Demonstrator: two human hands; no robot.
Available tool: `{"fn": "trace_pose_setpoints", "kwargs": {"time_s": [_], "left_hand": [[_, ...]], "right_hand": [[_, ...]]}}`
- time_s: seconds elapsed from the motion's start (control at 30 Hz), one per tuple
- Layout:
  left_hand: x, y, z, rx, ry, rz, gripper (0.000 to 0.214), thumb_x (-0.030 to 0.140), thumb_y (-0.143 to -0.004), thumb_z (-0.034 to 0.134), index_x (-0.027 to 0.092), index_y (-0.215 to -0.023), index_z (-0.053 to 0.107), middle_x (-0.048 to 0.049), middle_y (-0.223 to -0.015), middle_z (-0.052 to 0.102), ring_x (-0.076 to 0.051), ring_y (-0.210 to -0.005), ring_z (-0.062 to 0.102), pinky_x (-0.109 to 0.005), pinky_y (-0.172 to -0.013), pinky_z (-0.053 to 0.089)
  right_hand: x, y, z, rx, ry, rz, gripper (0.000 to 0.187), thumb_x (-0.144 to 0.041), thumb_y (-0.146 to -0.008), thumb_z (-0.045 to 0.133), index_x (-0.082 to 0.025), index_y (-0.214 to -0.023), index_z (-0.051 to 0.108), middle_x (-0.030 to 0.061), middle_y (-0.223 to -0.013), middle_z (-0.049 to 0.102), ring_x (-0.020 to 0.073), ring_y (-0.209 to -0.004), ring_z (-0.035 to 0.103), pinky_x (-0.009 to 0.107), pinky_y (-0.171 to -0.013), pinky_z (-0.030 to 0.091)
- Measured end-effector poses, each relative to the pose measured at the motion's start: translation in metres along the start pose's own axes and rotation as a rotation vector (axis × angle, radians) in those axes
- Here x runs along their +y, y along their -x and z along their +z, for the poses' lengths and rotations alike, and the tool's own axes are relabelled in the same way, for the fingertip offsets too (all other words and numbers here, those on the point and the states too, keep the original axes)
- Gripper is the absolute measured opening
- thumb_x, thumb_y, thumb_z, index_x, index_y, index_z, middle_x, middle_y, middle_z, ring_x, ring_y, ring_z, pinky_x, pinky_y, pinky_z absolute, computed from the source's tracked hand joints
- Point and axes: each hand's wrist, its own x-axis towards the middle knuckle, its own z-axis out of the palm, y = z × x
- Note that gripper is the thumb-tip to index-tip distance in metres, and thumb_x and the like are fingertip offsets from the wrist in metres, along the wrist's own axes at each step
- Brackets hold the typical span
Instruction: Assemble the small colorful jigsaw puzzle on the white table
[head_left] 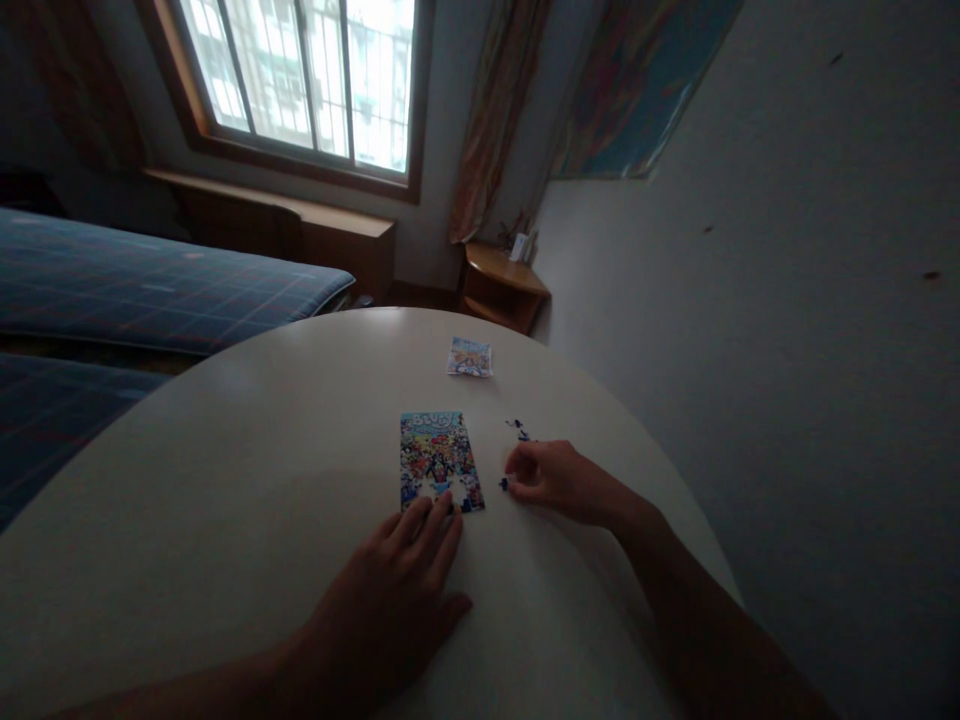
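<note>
A colourful jigsaw puzzle (437, 440) lies flat on the white round table (300, 440), with gaps showing in its lower part. My left hand (409, 570) is open, its fingers stretched out and their tips resting at the puzzle's lower edge. To the right of the puzzle, my right hand (551, 478) pinches thumb and forefinger together at a small dark puzzle piece (504, 484), close to the tabletop. Just beyond that hand are a few loose puzzle pieces (514, 424), partly hidden by the fingers.
Farther back on the table is a small printed packet (470, 357). Beds with blue checked mattresses (172, 275) stand beyond the table on the left. A wooden corner shelf (506, 278) is behind it, and a pale wall (750, 300) runs along the right.
</note>
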Motion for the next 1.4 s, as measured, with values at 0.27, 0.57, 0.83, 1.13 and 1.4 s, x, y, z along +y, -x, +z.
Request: {"fn": "trace_pose_setpoints", "kwargs": {"time_s": [0.27,0.57,0.83,1.13,1.4], "left_hand": [[-0.001,0.001,0.001,-0.005,0.008,-0.005,0.059,0.042,-0.097,0.051,0.006,-0.143,0.047,-0.0209,-0.15,0.04,-0.038,-0.134,0.045,-0.053,-0.105,0.047],[-0.015,-0.002,-0.021,0.054,0.024,-0.016,0.032,0.026,-0.097,0.05,0.011,-0.121,0.064,-0.0165,-0.135,0.059,-0.031,-0.125,0.054,-0.048,-0.1,0.051],[-0.019,0.002,-0.039,-0.147,0.008,-0.12,0.026,0.014,-0.097,0.047,0.015,-0.111,0.068,-0.0129,-0.115,0.069,-0.026,-0.102,0.067,-0.044,-0.084,0.059],[-0.025,0.001,-0.037,-0.146,-0.005,-0.14,0.027,0.012,-0.097,0.047,0.017,-0.108,0.07,-0.0108,-0.108,0.071,-0.025,-0.093,0.069,-0.042,-0.08,0.059],[-0.024,0.001,-0.034,-0.182,-0.014,-0.101,0.025,0.009,-0.093,0.051,0.017,-0.103,0.071,-0.01,-0.109,0.07,-0.026,-0.095,0.068,-0.041,-0.079,0.058]], "right_hand": [[-0.001,-0.001,0.0,-0.026,-0.131,-0.074,0.005,-0.019,-0.081,0.067,-0.018,-0.083,0.071,0.0031,-0.081,0.071,0.0143,-0.074,0.064,0.025,-0.068,0.047],[-0.034,-0.018,0.039,0.241,-0.403,-0.143,0.01,-0.024,-0.088,0.064,-0.021,-0.092,0.072,0.0004,-0.085,0.075,0.0142,-0.077,0.067,0.026,-0.072,0.049],[-0.049,-0.027,0.062,0.373,-0.281,-0.252,0.013,-0.022,-0.089,0.066,-0.025,-0.096,0.076,0.0017,-0.09,0.076,0.0164,-0.083,0.068,0.032,-0.083,0.047],[-0.049,-0.028,0.064,0.369,-0.282,-0.302,0.02,-0.02,-0.092,0.062,-0.027,-0.104,0.075,0.002,-0.093,0.077,0.0172,-0.085,0.068,0.035,-0.083,0.046],[-0.044,-0.027,0.064,0.359,-0.297,-0.291,0.018,-0.019,-0.088,0.065,-0.026,-0.1,0.077,0.0022,-0.088,0.077,0.0167,-0.08,0.068,0.034,-0.081,0.047]]}}
